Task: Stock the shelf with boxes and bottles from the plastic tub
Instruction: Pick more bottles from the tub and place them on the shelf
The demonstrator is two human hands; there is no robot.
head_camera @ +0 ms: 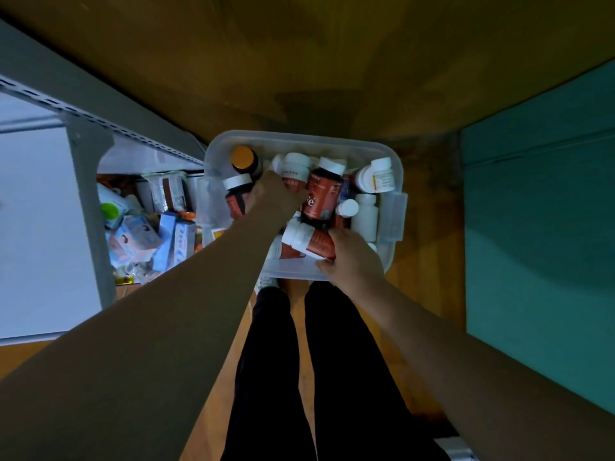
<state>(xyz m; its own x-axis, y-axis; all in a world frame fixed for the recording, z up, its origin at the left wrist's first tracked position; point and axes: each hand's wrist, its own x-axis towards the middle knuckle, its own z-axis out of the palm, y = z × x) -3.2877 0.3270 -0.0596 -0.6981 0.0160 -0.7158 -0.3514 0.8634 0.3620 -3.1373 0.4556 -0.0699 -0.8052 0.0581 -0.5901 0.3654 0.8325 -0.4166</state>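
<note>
A clear plastic tub (299, 138) stands on the wooden floor in front of my feet, filled with several bottles. My left hand (276, 194) reaches into its left half among the bottles, beside a dark bottle with a white cap (237, 194); its fingers are hidden, so I cannot tell whether it holds one. My right hand (352, 257) grips a red bottle with a white cap (309, 239) lying on its side at the tub's near edge. A tall red bottle (321, 197) lies in the middle. The grey shelf (90, 207) stands to the left.
The shelf's lower level holds several boxes and packets (146, 224). A white shelf panel (36, 227) sits at the far left. A teal surface (545, 244) fills the right side. My legs in black trousers (299, 377) stand just behind the tub.
</note>
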